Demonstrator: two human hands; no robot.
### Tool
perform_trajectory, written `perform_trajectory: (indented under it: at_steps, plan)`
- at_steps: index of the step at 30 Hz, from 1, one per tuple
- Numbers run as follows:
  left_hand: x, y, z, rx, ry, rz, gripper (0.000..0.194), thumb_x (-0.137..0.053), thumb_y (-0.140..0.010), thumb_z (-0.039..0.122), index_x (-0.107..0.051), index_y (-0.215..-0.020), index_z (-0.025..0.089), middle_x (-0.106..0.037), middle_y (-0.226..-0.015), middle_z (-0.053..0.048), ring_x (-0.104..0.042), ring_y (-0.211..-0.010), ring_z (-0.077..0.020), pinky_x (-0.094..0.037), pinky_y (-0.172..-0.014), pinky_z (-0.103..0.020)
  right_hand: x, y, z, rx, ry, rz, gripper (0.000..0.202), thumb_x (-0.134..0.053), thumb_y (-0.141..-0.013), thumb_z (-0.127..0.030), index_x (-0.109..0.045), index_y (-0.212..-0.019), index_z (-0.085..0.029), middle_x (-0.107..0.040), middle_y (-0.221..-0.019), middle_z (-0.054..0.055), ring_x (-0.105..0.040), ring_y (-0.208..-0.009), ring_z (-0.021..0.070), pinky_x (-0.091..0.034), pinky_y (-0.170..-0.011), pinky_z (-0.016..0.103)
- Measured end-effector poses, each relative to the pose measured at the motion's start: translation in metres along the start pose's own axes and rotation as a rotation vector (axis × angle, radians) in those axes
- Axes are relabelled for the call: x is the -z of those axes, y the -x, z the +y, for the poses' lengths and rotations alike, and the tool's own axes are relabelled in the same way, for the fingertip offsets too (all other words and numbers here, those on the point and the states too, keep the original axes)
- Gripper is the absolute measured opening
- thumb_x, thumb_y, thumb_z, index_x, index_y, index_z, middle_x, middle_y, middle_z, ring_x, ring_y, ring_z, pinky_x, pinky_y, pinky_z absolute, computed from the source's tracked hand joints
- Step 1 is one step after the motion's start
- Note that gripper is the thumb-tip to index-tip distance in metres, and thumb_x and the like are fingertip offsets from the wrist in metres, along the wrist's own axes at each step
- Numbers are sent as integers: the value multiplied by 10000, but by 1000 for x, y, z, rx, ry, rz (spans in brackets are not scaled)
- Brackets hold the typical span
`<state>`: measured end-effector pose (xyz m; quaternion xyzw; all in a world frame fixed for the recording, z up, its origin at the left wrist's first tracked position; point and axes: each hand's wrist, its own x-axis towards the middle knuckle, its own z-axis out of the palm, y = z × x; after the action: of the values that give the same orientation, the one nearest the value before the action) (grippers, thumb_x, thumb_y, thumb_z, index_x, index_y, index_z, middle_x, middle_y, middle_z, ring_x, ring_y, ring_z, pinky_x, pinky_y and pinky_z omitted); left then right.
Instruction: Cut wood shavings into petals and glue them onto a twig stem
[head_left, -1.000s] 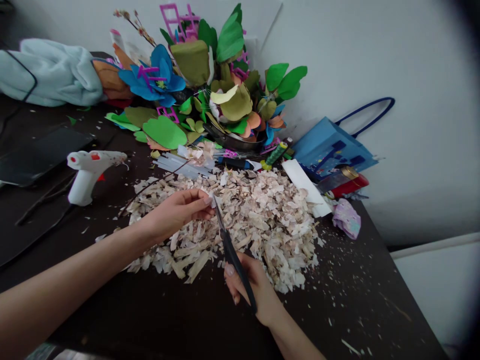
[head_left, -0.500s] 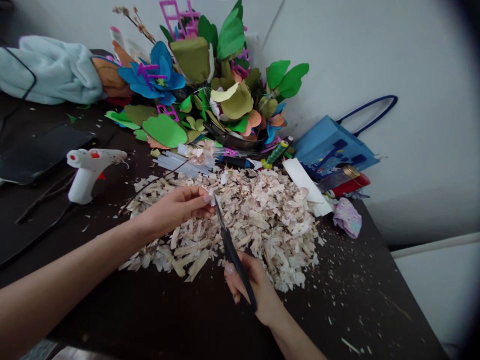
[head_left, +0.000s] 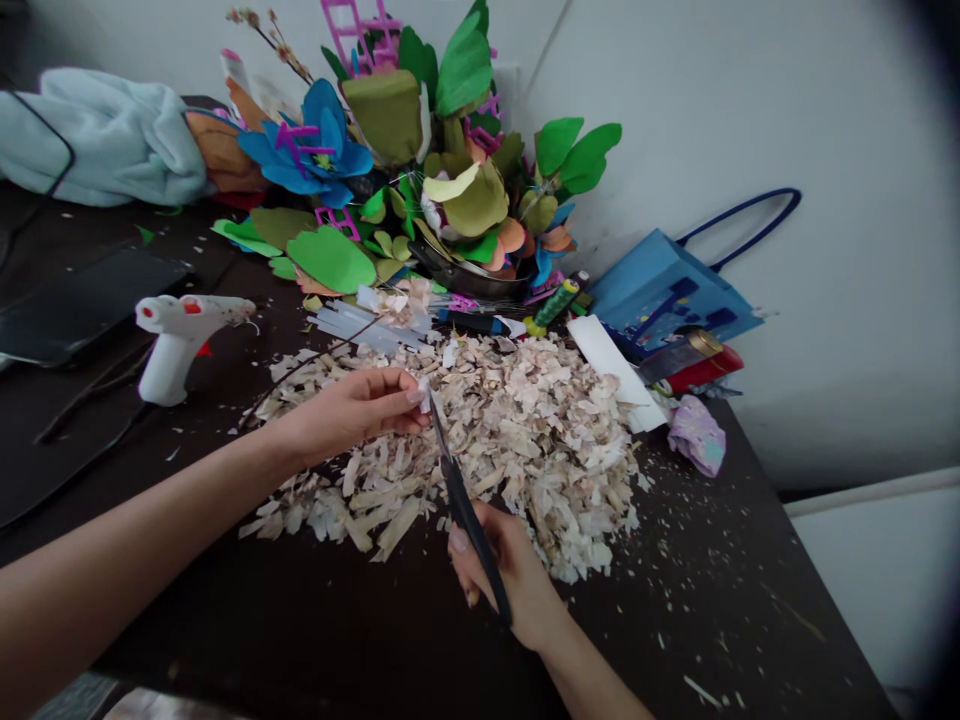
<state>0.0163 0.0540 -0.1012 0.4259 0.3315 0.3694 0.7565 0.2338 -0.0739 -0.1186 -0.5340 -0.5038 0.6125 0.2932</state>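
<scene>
Between the thumb and fingers of my left hand is a small whitish scrap, pinched above a wide pile of pale, papery flakes. My right hand is closed around the handles of black scissors. The scissors point up and away, with their blades looking nearly together and their tips at the scrap beside my left fingertips. Both hands are over the near part of the pile and the dark table.
A white glue gun stands at the left, near translucent sticks. Behind the pile are colourful artificial flowers, a green thread spool, a white strip and a blue bag. A crumpled lilac piece lies right.
</scene>
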Motion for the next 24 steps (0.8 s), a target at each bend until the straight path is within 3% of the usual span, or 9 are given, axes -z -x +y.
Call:
perform_trajectory:
  at_steps: [24]
  plan:
    - [1,-2,-7,-34,-15,0,342,-862,-723,450,-671,-771,170,-722,-782,-33,-670,-760,-141,-553,-735,-262,1,0,-3,-34,-8,-12,517,-628,-848,-693,-510,-772,-196,-464,-541,-67,-427,-425,80,-337,-431,215]
